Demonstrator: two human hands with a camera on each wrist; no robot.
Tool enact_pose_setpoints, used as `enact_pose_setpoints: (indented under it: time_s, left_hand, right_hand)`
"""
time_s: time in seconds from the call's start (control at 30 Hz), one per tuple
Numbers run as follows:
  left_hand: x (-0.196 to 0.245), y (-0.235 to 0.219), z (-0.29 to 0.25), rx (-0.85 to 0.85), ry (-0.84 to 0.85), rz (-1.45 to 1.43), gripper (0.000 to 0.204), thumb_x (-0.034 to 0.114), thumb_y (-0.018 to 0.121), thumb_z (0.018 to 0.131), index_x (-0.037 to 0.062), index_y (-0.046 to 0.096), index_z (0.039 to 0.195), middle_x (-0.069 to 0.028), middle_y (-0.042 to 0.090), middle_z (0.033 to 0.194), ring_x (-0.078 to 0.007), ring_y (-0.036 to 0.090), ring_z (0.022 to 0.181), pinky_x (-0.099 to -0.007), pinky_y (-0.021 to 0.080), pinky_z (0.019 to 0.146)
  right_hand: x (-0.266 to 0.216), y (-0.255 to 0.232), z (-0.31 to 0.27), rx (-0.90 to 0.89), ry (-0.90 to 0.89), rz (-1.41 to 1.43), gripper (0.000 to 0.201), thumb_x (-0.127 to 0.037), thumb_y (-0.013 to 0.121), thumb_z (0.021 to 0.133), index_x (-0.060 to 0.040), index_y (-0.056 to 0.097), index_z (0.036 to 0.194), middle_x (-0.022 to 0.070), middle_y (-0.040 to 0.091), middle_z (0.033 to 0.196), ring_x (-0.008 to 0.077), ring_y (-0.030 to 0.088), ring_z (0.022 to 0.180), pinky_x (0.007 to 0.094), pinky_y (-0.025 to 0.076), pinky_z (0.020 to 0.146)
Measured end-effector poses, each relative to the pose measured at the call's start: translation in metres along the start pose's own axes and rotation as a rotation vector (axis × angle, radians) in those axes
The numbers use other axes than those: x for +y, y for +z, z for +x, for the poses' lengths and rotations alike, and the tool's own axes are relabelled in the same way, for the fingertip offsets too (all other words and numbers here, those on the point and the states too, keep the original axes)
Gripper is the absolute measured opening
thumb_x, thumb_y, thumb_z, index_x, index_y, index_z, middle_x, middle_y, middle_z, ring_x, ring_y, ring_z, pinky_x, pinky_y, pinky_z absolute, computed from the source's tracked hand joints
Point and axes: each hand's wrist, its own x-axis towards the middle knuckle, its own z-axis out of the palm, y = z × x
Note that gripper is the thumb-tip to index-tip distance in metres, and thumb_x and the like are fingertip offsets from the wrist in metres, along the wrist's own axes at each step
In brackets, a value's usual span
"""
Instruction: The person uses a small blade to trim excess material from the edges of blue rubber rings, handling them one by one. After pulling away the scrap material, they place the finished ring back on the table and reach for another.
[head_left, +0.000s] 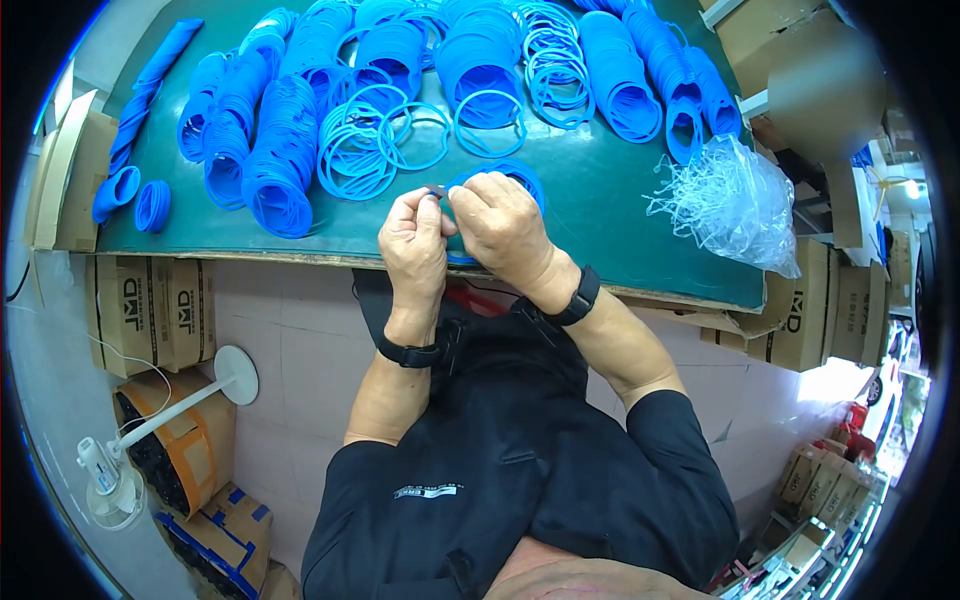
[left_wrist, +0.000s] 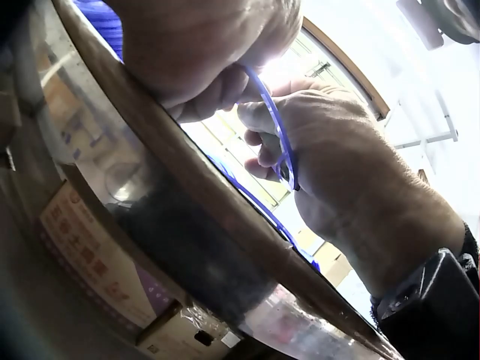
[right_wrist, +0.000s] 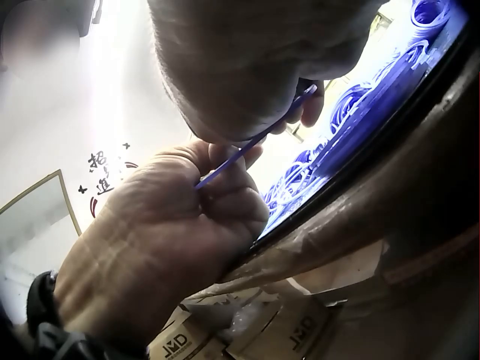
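Both hands meet above the near edge of the green table (head_left: 600, 215). My left hand (head_left: 412, 240) pinches a thin blue ring (left_wrist: 274, 120), which spans the gap between the hands. Fingers of my right hand (head_left: 498, 218) curl at the ring's other side, seen in the left wrist view. A small dark piece (head_left: 437, 190) shows at the fingertips; I cannot tell what it is. In the right wrist view the ring (right_wrist: 247, 148) looks like a narrow strip running from palm to fingertips. More blue rings (head_left: 525, 172) lie on the table just behind the right hand.
Stacks of blue rings (head_left: 275, 165) line the back and left of the table, with loose rings (head_left: 360, 150) before them. A clear bag of thin pale strips (head_left: 740, 205) sits at the right. Cartons (head_left: 150, 310) stand below the table's edge.
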Motion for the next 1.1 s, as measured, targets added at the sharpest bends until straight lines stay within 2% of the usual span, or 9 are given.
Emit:
enact_pose_setpoints:
  time_s: [0.13, 0.3, 0.4, 0.53, 0.6, 0.7, 0.77, 1.03, 1.1]
  left_hand:
    - [-0.0009, -0.0019, 0.0013, 0.004, -0.003, -0.004, 0.016, 0.013, 0.058, 0.109, -0.0005, 0.067, 0.111, -0.0004, 0.065, 0.075, -0.0034, 0.054, 0.064, -0.0188, 0.041, 0.058]
    - [0.0014, 0.0001, 0.0005, 0.003, -0.019, 0.021, 0.016, 0.013, 0.058, 0.109, -0.0005, 0.067, 0.111, 0.0000, 0.065, 0.076, -0.0032, 0.054, 0.064, -0.0187, 0.042, 0.058]
    - [-0.0016, -0.0012, 0.0018, -0.012, 0.009, 0.014, 0.016, 0.013, 0.058, 0.109, -0.0005, 0.067, 0.111, -0.0002, 0.065, 0.076, -0.0033, 0.054, 0.064, -0.0188, 0.041, 0.058]
    - [-0.0021, -0.0006, 0.0006, -0.006, 0.014, 0.007, 0.016, 0.012, 0.058, 0.109, -0.0007, 0.067, 0.112, -0.0006, 0.065, 0.076, -0.0035, 0.054, 0.065, -0.0188, 0.042, 0.058]
    - [-0.0001, 0.0012, 0.0009, 0.006, 0.015, 0.007, 0.016, 0.012, 0.057, 0.109, -0.0008, 0.067, 0.112, -0.0007, 0.065, 0.076, -0.0036, 0.055, 0.065, -0.0188, 0.042, 0.058]
    - [0.0007, 0.0026, -0.0014, 0.020, 0.002, 0.016, 0.014, 0.013, 0.060, 0.108, 0.0005, 0.066, 0.111, 0.0008, 0.063, 0.075, -0.0023, 0.049, 0.060, -0.0181, 0.036, 0.054]
    - [-0.0017, 0.0001, -0.0003, -0.003, 0.029, 0.018, 0.017, 0.012, 0.057, 0.109, -0.0011, 0.067, 0.113, -0.0008, 0.065, 0.076, -0.0040, 0.055, 0.066, -0.0192, 0.043, 0.060]
    - [-0.0011, -0.0026, 0.0013, 0.002, 0.013, -0.003, 0.017, 0.013, 0.058, 0.109, -0.0011, 0.067, 0.113, -0.0006, 0.065, 0.076, -0.0037, 0.055, 0.066, -0.0191, 0.043, 0.061]
    - [-0.0008, -0.0035, 0.0009, -0.009, -0.002, 0.008, 0.017, 0.013, 0.058, 0.109, -0.0011, 0.067, 0.113, -0.0006, 0.065, 0.076, -0.0037, 0.055, 0.066, -0.0191, 0.043, 0.061]
  right_hand:
    - [-0.0027, 0.0001, -0.0004, -0.012, -0.013, -0.010, 0.008, -0.006, 0.067, 0.079, -0.0062, 0.061, 0.084, 0.0077, 0.055, 0.078, 0.0273, 0.059, 0.073, 0.0407, 0.048, 0.065]
    - [-0.0015, 0.0066, -0.0014, 0.120, 0.037, 0.005, 0.007, -0.006, 0.067, 0.079, -0.0071, 0.061, 0.083, 0.0072, 0.055, 0.078, 0.0263, 0.059, 0.072, 0.0402, 0.047, 0.065]
    - [-0.0029, 0.0014, -0.0013, 0.011, 0.011, -0.011, 0.009, -0.005, 0.068, 0.079, -0.0066, 0.060, 0.083, 0.0075, 0.056, 0.079, 0.0265, 0.059, 0.073, 0.0397, 0.048, 0.065]
    - [-0.0022, -0.0014, -0.0003, -0.012, -0.008, -0.012, 0.009, -0.005, 0.068, 0.079, -0.0064, 0.060, 0.083, 0.0077, 0.056, 0.078, 0.0268, 0.059, 0.072, 0.0396, 0.048, 0.064]
    - [-0.0002, 0.0037, -0.0017, 0.106, 0.014, 0.012, 0.009, -0.006, 0.068, 0.079, -0.0068, 0.059, 0.082, 0.0073, 0.055, 0.077, 0.0268, 0.058, 0.070, 0.0395, 0.048, 0.063]
    - [-0.0017, 0.0055, -0.0021, 0.092, 0.028, -0.010, 0.008, -0.008, 0.066, 0.079, -0.0073, 0.059, 0.081, 0.0072, 0.053, 0.075, 0.0267, 0.058, 0.070, 0.0399, 0.047, 0.062]
    - [-0.0018, 0.0030, -0.0007, 0.063, 0.019, -0.002, 0.008, -0.007, 0.066, 0.079, -0.0073, 0.059, 0.081, 0.0072, 0.053, 0.075, 0.0266, 0.058, 0.070, 0.0398, 0.047, 0.062]
    - [-0.0040, 0.0013, -0.0004, -0.006, -0.023, -0.008, 0.008, -0.006, 0.066, 0.078, -0.0073, 0.058, 0.081, 0.0072, 0.053, 0.075, 0.0263, 0.058, 0.070, 0.0398, 0.047, 0.062]
    - [-0.0014, 0.0069, -0.0037, 0.110, 0.019, 0.005, 0.008, -0.006, 0.066, 0.078, -0.0076, 0.058, 0.081, 0.0070, 0.053, 0.076, 0.0262, 0.058, 0.070, 0.0398, 0.046, 0.063]
